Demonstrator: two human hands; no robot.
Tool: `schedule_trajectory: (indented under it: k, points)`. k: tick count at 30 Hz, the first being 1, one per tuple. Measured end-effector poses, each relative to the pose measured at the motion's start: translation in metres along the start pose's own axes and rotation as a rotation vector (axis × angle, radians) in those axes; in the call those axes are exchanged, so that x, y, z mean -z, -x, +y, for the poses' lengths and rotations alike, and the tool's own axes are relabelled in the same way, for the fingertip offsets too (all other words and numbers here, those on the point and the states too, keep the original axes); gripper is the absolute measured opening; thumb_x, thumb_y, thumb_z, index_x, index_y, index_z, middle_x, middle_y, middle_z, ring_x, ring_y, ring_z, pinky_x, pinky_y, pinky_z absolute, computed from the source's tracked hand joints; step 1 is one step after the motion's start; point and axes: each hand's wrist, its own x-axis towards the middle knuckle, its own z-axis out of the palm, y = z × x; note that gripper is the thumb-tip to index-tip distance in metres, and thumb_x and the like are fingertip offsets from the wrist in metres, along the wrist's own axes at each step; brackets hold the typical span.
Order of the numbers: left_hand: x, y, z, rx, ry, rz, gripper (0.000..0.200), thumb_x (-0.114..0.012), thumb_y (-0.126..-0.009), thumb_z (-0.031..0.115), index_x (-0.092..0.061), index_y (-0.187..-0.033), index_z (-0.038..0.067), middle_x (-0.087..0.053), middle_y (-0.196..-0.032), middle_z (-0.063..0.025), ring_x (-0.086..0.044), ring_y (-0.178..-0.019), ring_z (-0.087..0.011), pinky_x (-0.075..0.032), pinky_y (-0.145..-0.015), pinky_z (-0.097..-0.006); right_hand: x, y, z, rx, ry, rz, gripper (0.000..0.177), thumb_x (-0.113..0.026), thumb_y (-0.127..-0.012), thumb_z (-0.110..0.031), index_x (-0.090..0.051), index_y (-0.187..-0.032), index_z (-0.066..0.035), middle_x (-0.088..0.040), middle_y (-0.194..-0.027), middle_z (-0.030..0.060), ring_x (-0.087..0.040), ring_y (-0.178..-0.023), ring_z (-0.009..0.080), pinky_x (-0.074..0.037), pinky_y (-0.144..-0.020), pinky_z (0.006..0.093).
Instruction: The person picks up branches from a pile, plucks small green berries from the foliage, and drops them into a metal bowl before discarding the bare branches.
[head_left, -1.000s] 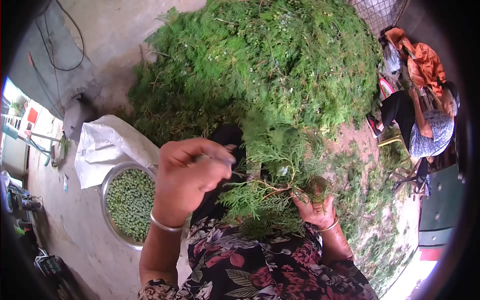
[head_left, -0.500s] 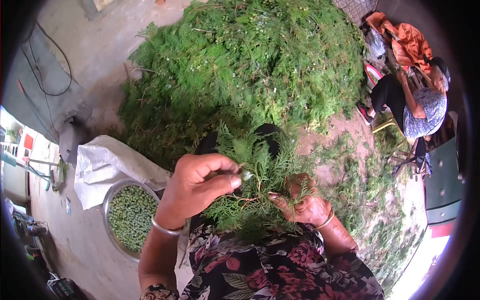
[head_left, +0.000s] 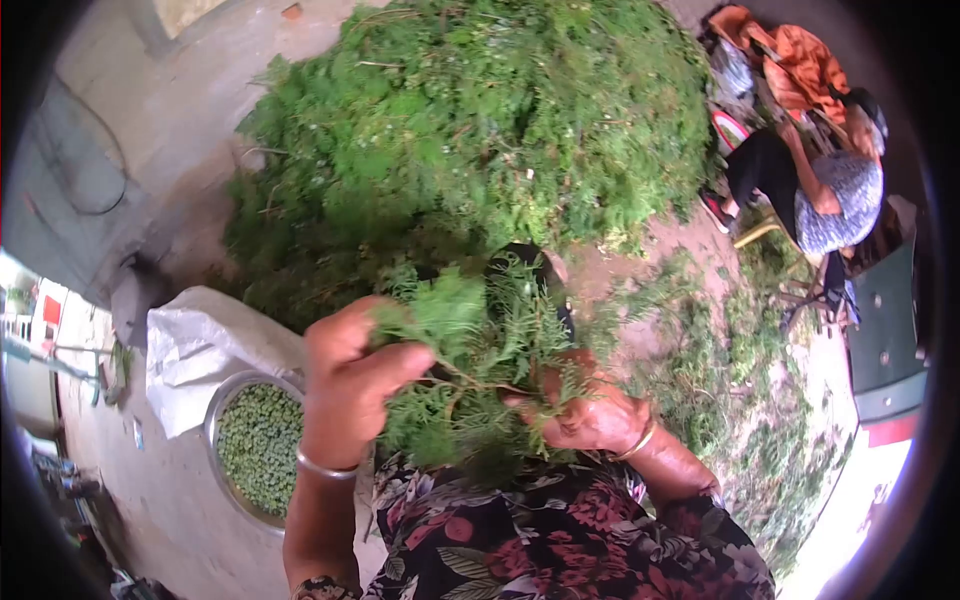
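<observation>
My right hand (head_left: 590,408) is closed around the stem of a leafy evergreen branch (head_left: 490,350) with flat, scale-like sprays, held above my lap. To the left of the branch, my left hand (head_left: 350,375) is raised with its fingers curled and its thumb pointing right. Motion blurs this hand, and its fingertips are partly lost against the leaves; what they hold is not clear. Below and left of it stands a round metal basin (head_left: 212,440) holding many small green cones (head_left: 262,440).
A large heap of cut evergreen branches (head_left: 480,130) lies in front of me. A white sack (head_left: 215,345) is beside the basin. At the right, another person (head_left: 835,200) sits on a low seat near an orange cloth (head_left: 805,75). Loose sprigs (head_left: 700,390) are scattered over the floor.
My left hand has moved left, away from the branch's middle, and the small green cone in its pinch is no longer visible. Leaves near it are now blurred. My right hand still grips the branch.
</observation>
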Motion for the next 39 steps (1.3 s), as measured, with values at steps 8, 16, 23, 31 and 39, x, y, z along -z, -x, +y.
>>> schedule_trajectory:
  k: [8,16,23,31,39]
  points:
    - [0.072,-0.003,-0.025,-0.142,0.931,0.046,0.023,-0.047,-0.092,0.013,-0.047,-0.107,-0.004,-0.049,-0.081,-0.0093,-0.045,-0.060,-0.0117,-0.039,-0.042,-0.0248,-0.005,0.023,0.007,0.025,-0.168,-0.194,0.011,-0.061,-0.064,-0.011,-0.054,-0.064,-0.003,-0.045,-0.053,0.0067,-0.050,-0.050,0.0281,-0.039,-0.048,0.0406]
    - [0.051,-0.005,-0.010,0.027,0.472,-0.118,0.018,-0.058,-0.084,0.012,-0.057,-0.086,-0.006,-0.054,-0.067,-0.0133,-0.039,-0.047,-0.0071,-0.031,-0.039,-0.0189,0.003,0.002,-0.009,0.077,-0.230,-0.393,0.039,-0.064,-0.055,-0.017,-0.056,-0.089,0.002,-0.049,-0.060,0.0083,-0.054,-0.056,0.0297,-0.042,-0.055,0.0411]
    - [0.051,0.010,-0.040,0.347,0.214,0.058,0.017,-0.059,-0.077,0.011,-0.060,-0.079,-0.005,-0.052,-0.058,-0.0077,-0.037,-0.042,-0.0052,-0.028,-0.038,-0.0189,0.002,0.007,-0.012,0.124,-0.186,-0.471,0.037,-0.062,-0.059,-0.016,-0.060,-0.092,0.001,-0.057,-0.071,0.0082,-0.057,-0.062,0.0239,-0.044,-0.060,0.0367]
    - [0.040,0.007,-0.075,0.238,0.084,-0.431,0.028,-0.070,-0.067,0.014,-0.065,-0.087,-0.005,-0.063,-0.077,-0.0036,-0.051,-0.064,-0.0052,-0.038,-0.058,-0.0195,0.002,0.009,-0.013,0.123,-0.179,-0.491,0.034,-0.058,-0.062,-0.015,-0.061,-0.093,0.000,-0.056,-0.069,0.0061,-0.057,-0.063,0.0228,-0.044,-0.059,0.0357]
    - [0.029,0.010,-0.081,0.133,0.414,-0.378,0.057,-0.080,-0.056,0.017,-0.062,-0.102,-0.011,-0.067,-0.091,-0.0127,-0.063,-0.077,-0.0163,-0.047,-0.073,-0.0252,0.003,0.014,-0.010,0.102,-0.222,-0.447,0.025,-0.058,-0.060,-0.016,-0.060,-0.080,-0.002,-0.053,-0.063,0.0054,-0.054,-0.058,0.0237,-0.043,-0.057,0.0370]
